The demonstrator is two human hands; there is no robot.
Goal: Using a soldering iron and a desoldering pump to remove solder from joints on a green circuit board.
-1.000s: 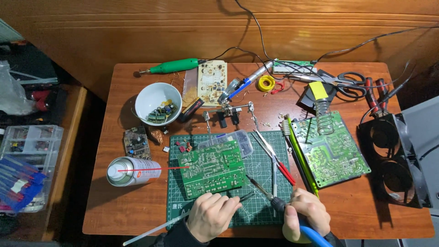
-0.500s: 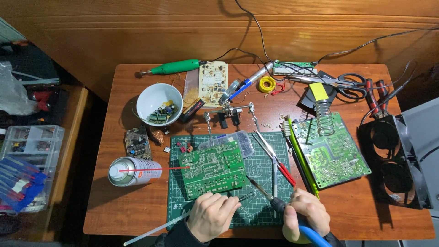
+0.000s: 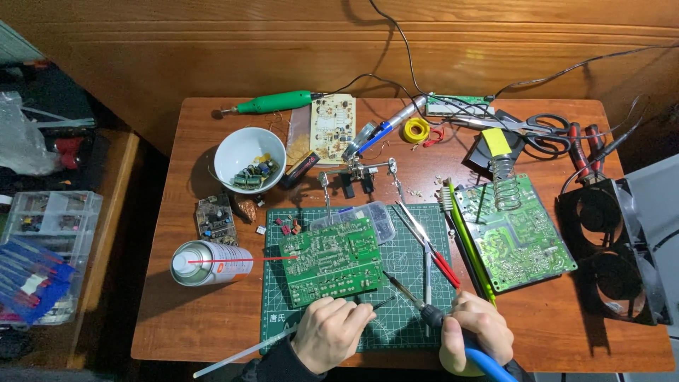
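Observation:
A green circuit board (image 3: 331, 260) lies on a green cutting mat (image 3: 407, 269) at the table's middle front. My left hand (image 3: 331, 332) rests at the board's near edge, fingers closed on a thin dark tool (image 3: 382, 303) that points right. My right hand (image 3: 478, 334) grips a soldering iron (image 3: 410, 297) with a blue handle; its tip reaches up-left to the board's lower right corner. A thin white stick (image 3: 244, 351) lies beside my left wrist.
A spray can (image 3: 210, 262) lies left of the mat, a white bowl (image 3: 237, 151) of components behind it. A second green board (image 3: 515, 239), a coil iron stand (image 3: 502, 173), tweezers (image 3: 423, 237), a helping-hands clamp (image 3: 356, 173), scissors (image 3: 543, 131) and a black fan (image 3: 614, 251) fill the right.
Both hands stay at the board's near edge with only a slight shift. The soldering iron tip holds at the board's corner.

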